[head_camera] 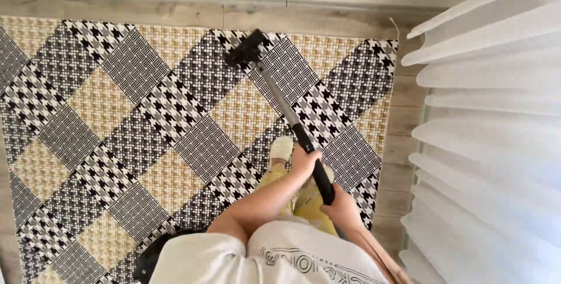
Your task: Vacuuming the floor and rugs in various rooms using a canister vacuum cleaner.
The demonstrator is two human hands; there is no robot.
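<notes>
Left hand (304, 160): arm stretched forward, grip closed round the vacuum wand (290, 117) at its black handle.
Right hand (340, 209): grip wrapped round the handle's lower end.
Vacuum head (245, 50): on the patterned rug (117, 126), near its far edge.

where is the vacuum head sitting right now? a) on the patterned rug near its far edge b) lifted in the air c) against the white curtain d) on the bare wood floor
a: the black vacuum head rests on the patterned rug close to its far edge, both hands on the wand.
</notes>
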